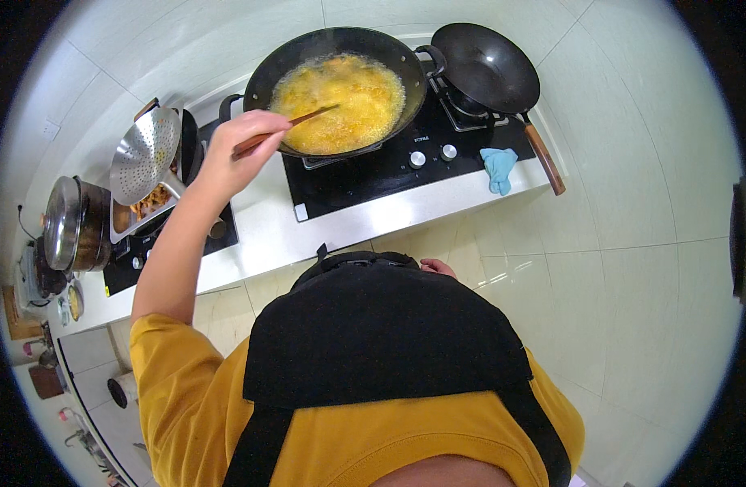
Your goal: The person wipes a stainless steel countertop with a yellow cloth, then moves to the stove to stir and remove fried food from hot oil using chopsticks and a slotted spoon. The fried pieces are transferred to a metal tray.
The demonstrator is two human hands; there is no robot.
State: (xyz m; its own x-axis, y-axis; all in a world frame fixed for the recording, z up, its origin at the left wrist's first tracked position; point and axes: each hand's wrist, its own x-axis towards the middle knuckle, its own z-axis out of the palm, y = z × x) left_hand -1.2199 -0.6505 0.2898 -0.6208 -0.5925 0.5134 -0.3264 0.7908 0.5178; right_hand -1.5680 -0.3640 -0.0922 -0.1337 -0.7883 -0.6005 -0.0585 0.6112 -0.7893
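Note:
My left hand (245, 143) grips a pair of wooden chopsticks (309, 116), and their tips reach into the bubbling yellow oil (348, 115). Orange-yellow pieces of food float in it, partly hidden by foam. A large black wok (342, 40) with two loop handles holds the oil on the black glass hob (348, 189). Only the fingers of my right hand (438, 266) show, low beside the black apron (385, 329); the rest of that hand is hidden behind it.
A smaller black wok (488, 67) rests at right, its wooden handle (544, 158) jutting past the counter edge. A blue cloth (499, 170) lies near the knobs. At left, a perforated steel strainer (143, 152) sits over a metal tray (124, 218) of fried food, beside a lidded pot (74, 225).

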